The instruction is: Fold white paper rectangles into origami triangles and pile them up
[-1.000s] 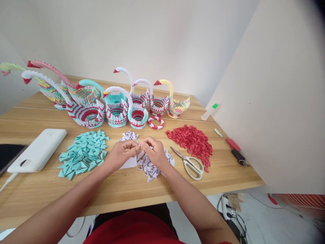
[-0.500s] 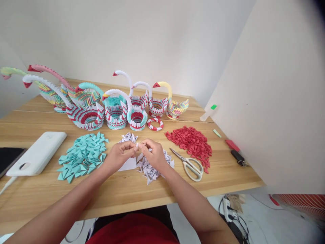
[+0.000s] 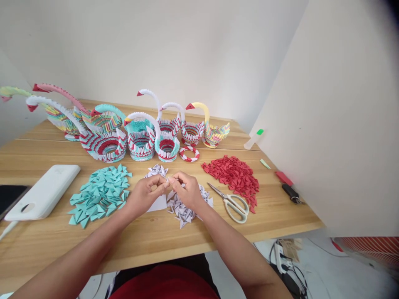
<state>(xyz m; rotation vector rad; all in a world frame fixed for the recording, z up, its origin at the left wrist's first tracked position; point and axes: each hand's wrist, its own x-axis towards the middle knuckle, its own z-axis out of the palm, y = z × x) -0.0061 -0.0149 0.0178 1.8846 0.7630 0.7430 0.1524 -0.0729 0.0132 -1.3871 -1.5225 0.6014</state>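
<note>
My left hand (image 3: 146, 192) and my right hand (image 3: 186, 190) meet fingertip to fingertip over the middle of the table. Between them they pinch a small piece of white paper (image 3: 167, 180), mostly hidden by the fingers. Below my right hand spreads a pile of folded white paper triangles (image 3: 181, 209). A smaller heap of white triangles (image 3: 156, 170) lies just beyond my left hand. Partly under that hand is a flat sheet of white paper (image 3: 159, 203). Grey-handled scissors (image 3: 232, 203) lie to the right, blades pointing away.
Folded turquoise triangles (image 3: 99, 193) lie left, red ones (image 3: 233, 176) right. Several paper swans (image 3: 104, 145) and a red-white paper ring (image 3: 189, 154) stand behind. A white power bank (image 3: 43, 191) and dark phone (image 3: 11, 197) are far left; a glue bottle (image 3: 253, 140) leans near the right wall.
Both hands stay in nearly the same place, fingertips still together on the white paper, which shows less now. The whole view has shifted slightly.
</note>
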